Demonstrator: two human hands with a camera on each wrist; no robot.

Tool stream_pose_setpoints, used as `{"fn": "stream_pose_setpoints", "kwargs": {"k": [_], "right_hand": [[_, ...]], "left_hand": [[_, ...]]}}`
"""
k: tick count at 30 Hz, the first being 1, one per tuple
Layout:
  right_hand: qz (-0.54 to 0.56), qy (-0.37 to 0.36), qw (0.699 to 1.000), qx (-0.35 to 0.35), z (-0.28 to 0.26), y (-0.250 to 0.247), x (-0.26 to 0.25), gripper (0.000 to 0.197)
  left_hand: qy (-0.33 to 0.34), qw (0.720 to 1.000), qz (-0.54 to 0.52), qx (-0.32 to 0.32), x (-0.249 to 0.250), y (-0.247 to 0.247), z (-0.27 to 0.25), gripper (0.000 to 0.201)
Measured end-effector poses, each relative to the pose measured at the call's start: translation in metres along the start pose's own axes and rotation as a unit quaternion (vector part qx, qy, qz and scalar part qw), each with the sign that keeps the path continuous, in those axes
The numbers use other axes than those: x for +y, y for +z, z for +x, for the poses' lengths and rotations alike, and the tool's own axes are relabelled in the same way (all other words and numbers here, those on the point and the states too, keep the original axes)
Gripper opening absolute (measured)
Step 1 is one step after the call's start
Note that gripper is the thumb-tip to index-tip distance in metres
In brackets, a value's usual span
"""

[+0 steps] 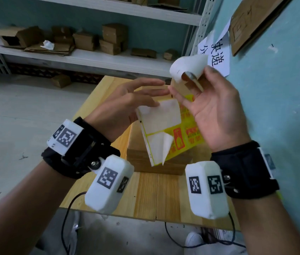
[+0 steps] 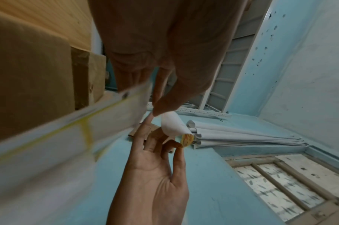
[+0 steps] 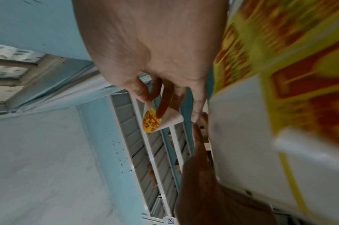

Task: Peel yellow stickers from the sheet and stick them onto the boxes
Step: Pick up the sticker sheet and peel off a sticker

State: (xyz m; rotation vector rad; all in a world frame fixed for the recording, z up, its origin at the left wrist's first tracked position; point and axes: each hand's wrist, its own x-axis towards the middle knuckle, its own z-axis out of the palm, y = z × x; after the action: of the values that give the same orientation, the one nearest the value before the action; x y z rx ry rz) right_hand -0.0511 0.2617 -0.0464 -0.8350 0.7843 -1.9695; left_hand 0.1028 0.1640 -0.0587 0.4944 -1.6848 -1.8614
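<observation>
One curled sticker (image 1: 186, 70) pinched in the right hand (image 1: 217, 115) — one sheet (image 1: 162, 118) pinched in the left hand (image 1: 127, 100)

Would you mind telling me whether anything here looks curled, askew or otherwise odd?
Yes: the sticker pinched in the right hand is curled into a roll, white side out, rather than flat. A white flap on the sheet is folded up near its lower edge.
</observation>
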Motion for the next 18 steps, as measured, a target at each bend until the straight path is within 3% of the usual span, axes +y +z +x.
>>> {"fn": "stream_pose_setpoints", "kwargs": {"k": [4,7,11,15,18], "right_hand": [[0.005,0.044,0.999,0.022,-0.001,-0.002,0.021,0.015],[0.031,0.092,0.994,0.047,0.0,-0.01,0.037,0.02],[0.034,0.13,0.988,0.074,0.001,-0.016,0.046,0.037],[0.043,0.073,0.994,0.065,0.006,-0.023,0.025,0.028],[0.031,0.018,0.997,0.065,0.007,-0.029,0.003,0.023]], "left_hand": [[-0.037,0.998,0.041,0.025,-0.007,-0.001,0.001,0.036],[-0.045,0.989,0.137,0.034,-0.011,-0.001,0.001,0.035],[0.022,0.945,0.323,0.048,-0.018,0.001,0.005,0.027],[0.093,0.9,0.425,0.033,-0.02,0.002,0.006,0.017],[0.118,0.877,0.465,-0.027,-0.021,0.005,0.003,0.023]]}}
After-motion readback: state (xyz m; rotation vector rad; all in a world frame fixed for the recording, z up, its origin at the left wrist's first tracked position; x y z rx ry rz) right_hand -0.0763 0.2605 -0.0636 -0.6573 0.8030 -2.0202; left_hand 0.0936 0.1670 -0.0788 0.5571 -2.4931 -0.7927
